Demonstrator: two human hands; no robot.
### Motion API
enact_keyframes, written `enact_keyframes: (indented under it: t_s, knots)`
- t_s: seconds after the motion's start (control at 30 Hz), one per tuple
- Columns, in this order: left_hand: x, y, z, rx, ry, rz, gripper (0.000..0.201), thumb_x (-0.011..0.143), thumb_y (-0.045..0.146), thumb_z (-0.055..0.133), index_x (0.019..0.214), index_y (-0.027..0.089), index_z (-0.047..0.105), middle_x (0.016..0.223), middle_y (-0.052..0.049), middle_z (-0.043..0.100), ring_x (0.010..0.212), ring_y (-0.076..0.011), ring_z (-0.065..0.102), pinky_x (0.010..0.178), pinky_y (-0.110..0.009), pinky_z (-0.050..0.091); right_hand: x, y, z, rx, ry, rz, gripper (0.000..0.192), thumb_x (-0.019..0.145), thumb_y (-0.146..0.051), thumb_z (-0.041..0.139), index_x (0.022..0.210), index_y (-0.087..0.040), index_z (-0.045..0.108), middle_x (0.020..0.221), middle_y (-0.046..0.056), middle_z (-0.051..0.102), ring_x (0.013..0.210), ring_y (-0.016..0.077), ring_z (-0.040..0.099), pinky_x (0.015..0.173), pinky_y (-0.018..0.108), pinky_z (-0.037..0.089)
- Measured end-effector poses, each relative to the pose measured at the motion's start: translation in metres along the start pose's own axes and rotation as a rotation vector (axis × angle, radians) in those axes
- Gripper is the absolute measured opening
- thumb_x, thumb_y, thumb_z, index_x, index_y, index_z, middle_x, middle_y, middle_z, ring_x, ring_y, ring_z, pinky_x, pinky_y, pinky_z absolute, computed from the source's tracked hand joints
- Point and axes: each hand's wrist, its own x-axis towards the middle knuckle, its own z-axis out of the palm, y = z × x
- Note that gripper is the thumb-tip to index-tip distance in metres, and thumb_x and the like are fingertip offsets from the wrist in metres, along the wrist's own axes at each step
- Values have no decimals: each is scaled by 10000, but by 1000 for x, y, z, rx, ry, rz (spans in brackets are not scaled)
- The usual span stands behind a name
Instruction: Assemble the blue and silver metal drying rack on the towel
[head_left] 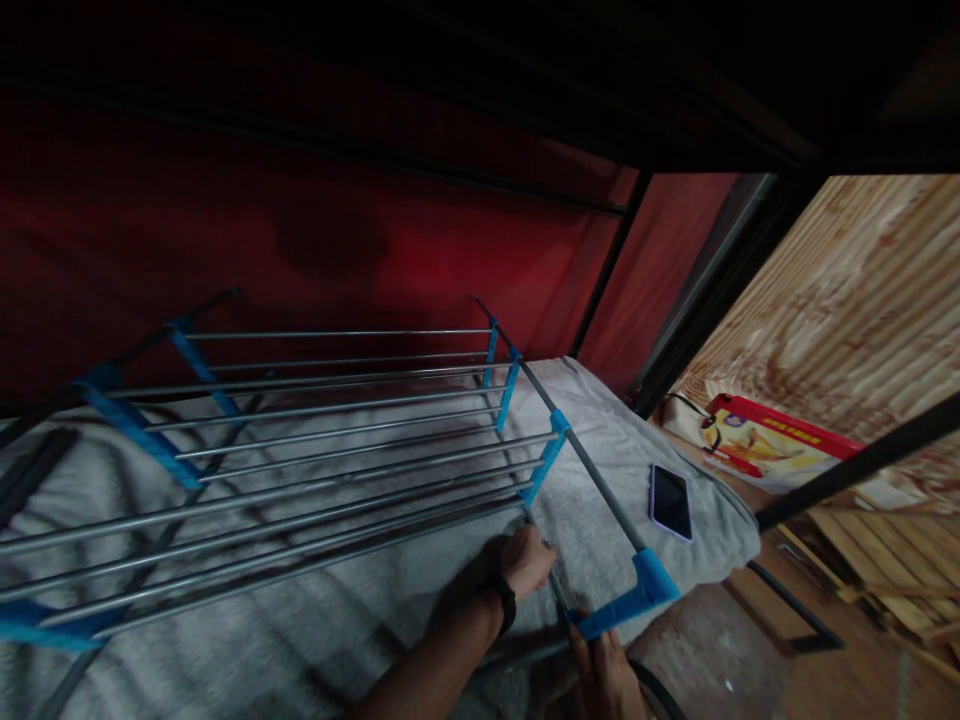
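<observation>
A rack of grey metal tubes point(337, 484) with blue plastic brackets lies across a grey blanket point(420, 575). My left hand point(527, 561), a dark watch on its wrist, is closed around a thin grey tube point(559, 592) at the rack's near right side. Close by at the lower edge, my right hand point(611, 675) grips the inner end of a blue corner connector point(634, 600), where that tube meets it. Another tube point(600, 490) runs from the connector's outer end up along the rack's right side. Part of my right fingers is hidden under the connector.
A phone point(671, 502) lies on the blanket to the right. Beyond the bed edge are a red and yellow box point(780, 440) and wooden slats point(885, 560). Dark frame bars point(862, 465) cross the right side, and red fabric point(450, 240) hangs behind.
</observation>
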Motion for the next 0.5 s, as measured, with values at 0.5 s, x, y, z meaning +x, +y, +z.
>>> enact_keyframes:
  t_s: [0.5]
  knots:
    - [1, -6, 8, -31, 36, 9, 262, 920, 247, 555, 1018, 116, 760, 766, -121, 778, 673, -225, 756, 609, -280, 521, 4, 4, 6, 119, -20, 109, 365, 1053, -308, 429, 1114, -269, 787, 971, 118, 750, 888, 242, 747, 746, 298, 640]
